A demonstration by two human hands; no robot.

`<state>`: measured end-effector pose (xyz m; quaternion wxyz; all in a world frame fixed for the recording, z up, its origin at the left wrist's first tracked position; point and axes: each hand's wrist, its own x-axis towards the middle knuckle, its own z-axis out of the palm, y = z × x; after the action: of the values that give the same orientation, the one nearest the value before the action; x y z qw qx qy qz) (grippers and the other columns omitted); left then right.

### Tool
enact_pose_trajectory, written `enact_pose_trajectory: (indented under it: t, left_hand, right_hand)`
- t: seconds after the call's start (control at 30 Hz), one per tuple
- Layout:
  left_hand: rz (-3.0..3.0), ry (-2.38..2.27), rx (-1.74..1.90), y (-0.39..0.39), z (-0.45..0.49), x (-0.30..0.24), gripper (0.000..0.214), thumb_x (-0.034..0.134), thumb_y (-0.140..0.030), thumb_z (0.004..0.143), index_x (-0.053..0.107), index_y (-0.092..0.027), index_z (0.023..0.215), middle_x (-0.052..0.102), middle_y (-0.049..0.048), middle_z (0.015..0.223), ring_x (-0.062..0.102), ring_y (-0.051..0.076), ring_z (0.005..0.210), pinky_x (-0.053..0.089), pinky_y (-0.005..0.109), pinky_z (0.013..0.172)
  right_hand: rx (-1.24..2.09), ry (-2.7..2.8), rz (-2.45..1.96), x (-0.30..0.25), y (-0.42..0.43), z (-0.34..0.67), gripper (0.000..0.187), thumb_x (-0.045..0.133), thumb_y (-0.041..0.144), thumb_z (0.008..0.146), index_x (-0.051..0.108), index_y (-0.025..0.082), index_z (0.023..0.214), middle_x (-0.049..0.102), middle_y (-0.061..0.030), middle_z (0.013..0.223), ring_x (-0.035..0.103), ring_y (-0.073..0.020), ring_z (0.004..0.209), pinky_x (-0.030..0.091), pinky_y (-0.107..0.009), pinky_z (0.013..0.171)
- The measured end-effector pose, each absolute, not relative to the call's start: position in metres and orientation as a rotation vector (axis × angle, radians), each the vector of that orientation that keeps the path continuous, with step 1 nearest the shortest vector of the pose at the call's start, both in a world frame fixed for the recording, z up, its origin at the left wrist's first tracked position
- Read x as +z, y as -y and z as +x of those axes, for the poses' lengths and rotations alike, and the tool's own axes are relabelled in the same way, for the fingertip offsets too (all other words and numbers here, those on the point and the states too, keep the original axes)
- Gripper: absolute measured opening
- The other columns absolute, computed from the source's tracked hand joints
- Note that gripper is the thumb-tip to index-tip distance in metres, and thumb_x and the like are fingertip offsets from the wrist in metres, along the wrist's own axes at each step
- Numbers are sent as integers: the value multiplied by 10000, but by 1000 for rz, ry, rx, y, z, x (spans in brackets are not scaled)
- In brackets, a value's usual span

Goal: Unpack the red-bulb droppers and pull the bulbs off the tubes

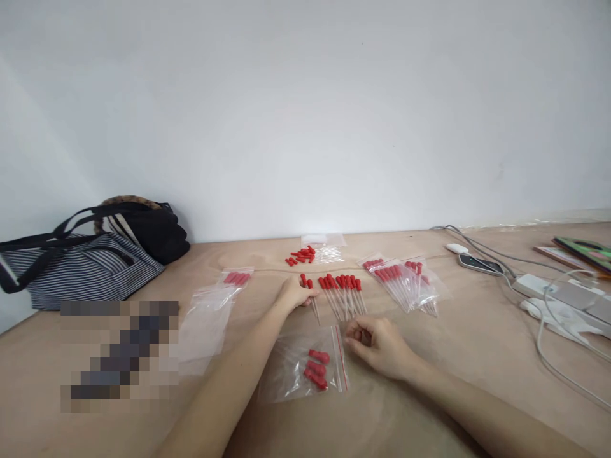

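Observation:
My left hand reaches across the middle of the table, its fingers closed on droppers with red bulbs and clear tubes. Just right of it lies a fanned row of similar droppers. My right hand rests near the front, its fingers loosely curled with a gap at the thumb and nothing visible in them. Beside it, a clear zip bag lies flat, its red-lined opening toward that hand. Inside the bag are three red-bulbed droppers.
Filled dropper bags overlap at the right. Loose red bulbs and clear tubes lie at the back. Clear bags, one with red bulbs, lie left. A striped bag, phone, power strip and cables flank the area.

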<state>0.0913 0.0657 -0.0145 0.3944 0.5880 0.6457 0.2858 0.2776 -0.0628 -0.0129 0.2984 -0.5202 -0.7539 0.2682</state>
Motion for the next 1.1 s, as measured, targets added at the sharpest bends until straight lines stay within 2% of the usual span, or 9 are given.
enact_pose_trajectory:
  t: [0.3, 0.43, 0.5, 0.57, 0.63, 0.7, 0.8, 0.97, 1.1]
  left_hand:
    - [1716, -1814, 662, -60, 93, -8, 431, 674, -438, 624, 543, -137, 902, 603, -8, 516, 583, 161, 429, 440, 245, 475]
    - [1918, -1768, 737, -26, 78, 8, 316, 573, -416, 734, 560, -171, 933, 652, 30, 739, 630, 185, 724, 464, 275, 693]
    - [2191, -1502, 723, 2, 61, 14, 276, 532, -397, 772, 579, -189, 947, 651, 37, 847, 610, 181, 829, 455, 288, 784]
    - [2482, -1123, 560, 30, 42, 17, 322, 502, -390, 802, 562, -221, 1070, 594, 59, 1092, 531, 206, 1034, 401, 337, 914]
    - [2587, -1015, 366, 51, 29, 16, 492, 505, -437, 799, 439, -244, 1247, 446, 79, 1305, 382, 260, 1207, 324, 419, 992]
    - [2613, -1011, 214, 63, 22, 13, 596, 480, -478, 806, 317, -250, 1332, 309, 86, 1400, 255, 282, 1282, 253, 476, 1025]
    - [2613, -1044, 88, 65, 24, 8, 614, 444, -504, 818, 271, -255, 1353, 243, 82, 1425, 200, 272, 1305, 195, 496, 1044]
    - [2596, -1080, 110, 63, 34, 6, 564, 403, -508, 837, 307, -264, 1336, 260, 69, 1415, 232, 257, 1296, 182, 492, 1052]
    - [2593, -1105, 105, 67, 36, 4, 561, 382, -502, 849, 319, -229, 1335, 267, 78, 1410, 233, 256, 1296, 188, 491, 1054]
  right_hand:
    - [694, 2107, -1387, -13, 72, 273, 142, 539, 286, 728, 676, 253, 738, 628, 16, 684, 555, -129, 676, 367, -232, 600]
    - [692, 2145, -1365, -14, 72, 272, 168, 537, 301, 741, 695, 297, 797, 640, 20, 698, 559, -137, 719, 373, -245, 644]
    - [680, 2155, -1375, -13, 72, 272, 170, 540, 298, 740, 694, 314, 810, 640, 27, 699, 559, -135, 731, 370, -244, 652]
    - [661, 2175, -1383, -10, 73, 270, 172, 538, 294, 742, 692, 319, 816, 641, 30, 704, 560, -134, 745, 366, -242, 659]
    - [654, 2203, -1372, -9, 72, 269, 167, 540, 321, 749, 690, 317, 823, 643, 29, 714, 559, -135, 750, 365, -240, 662]
    - [655, 2242, -1348, -7, 71, 267, 158, 555, 359, 744, 687, 317, 819, 640, 28, 711, 555, -138, 748, 364, -237, 654]
    - [650, 2304, -1308, -7, 68, 264, 122, 601, 374, 703, 681, 301, 760, 624, 31, 674, 547, -141, 719, 358, -232, 631]
    - [641, 2359, -1288, -9, 65, 257, 113, 647, 344, 634, 623, 240, 596, 596, 35, 615, 533, -129, 651, 338, -219, 585]
    - [635, 2354, -1254, -10, 67, 253, 136, 645, 373, 616, 634, 240, 636, 606, 26, 669, 543, -133, 667, 341, -218, 579]
